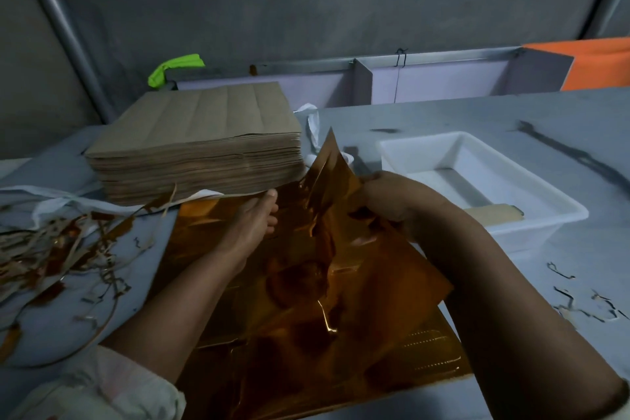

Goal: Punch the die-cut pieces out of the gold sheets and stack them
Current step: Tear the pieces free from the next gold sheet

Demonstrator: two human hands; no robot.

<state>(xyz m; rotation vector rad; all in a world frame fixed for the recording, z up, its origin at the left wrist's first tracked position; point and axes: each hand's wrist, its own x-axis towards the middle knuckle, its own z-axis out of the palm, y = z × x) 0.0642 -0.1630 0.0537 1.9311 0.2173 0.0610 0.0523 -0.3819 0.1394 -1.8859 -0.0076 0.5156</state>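
A large gold sheet (358, 324) lies flat on the near middle of the grey bench (511, 119), its near edge running out of view. The right hand (385, 201) is raised over the sheet's far right part. Its grip is closed, fingers curled round a crumpled gold piece (332, 174) that stands up from the sheet with one corner pointing to the far side. The left hand (254, 218) rests on the far left part of the sheet, just left of the lifted piece, with thumb up and fingers bent. Whether its grip has hold of the foil cannot be told.

Just beyond the left hand stands a tall stack of brown card sheets (197, 143). To the right of the hands sits a white plastic tray (552, 215), with a brown card piece (494, 213) lying in its near end. A tangle of gold and brown scrap strips (51, 259) lies at the left of the bench, and a few small scraps (586, 307) lie at the right.
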